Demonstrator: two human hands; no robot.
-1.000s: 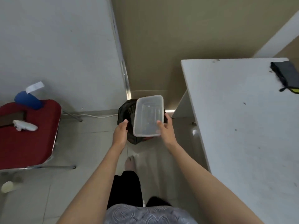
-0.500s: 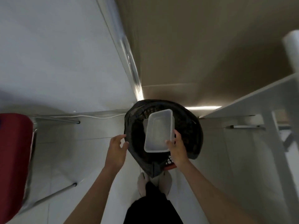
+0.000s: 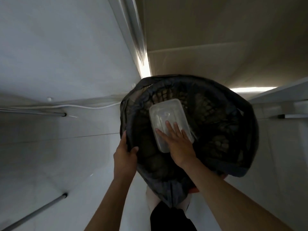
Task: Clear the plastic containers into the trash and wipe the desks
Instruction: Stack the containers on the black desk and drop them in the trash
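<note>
A clear rectangular plastic container lies inside the mouth of the trash bin, a basket lined with a black bag. My right hand lies flat on the container's near end with fingers straight, pressing it down. My left hand grips the bag's rim at the bin's left edge, thumb inside the bag. The bin stands on the floor in the corner, straight below me.
White wall and a white cable run along the left. Metal chair legs cross the lower left floor. The white desk's underside and frame are at the right. My feet are beneath the bin.
I have leaned much closer over the bin. The container went from above the opening into the bag; my right hand moved from its side onto its top, and my left hand took the rim.
</note>
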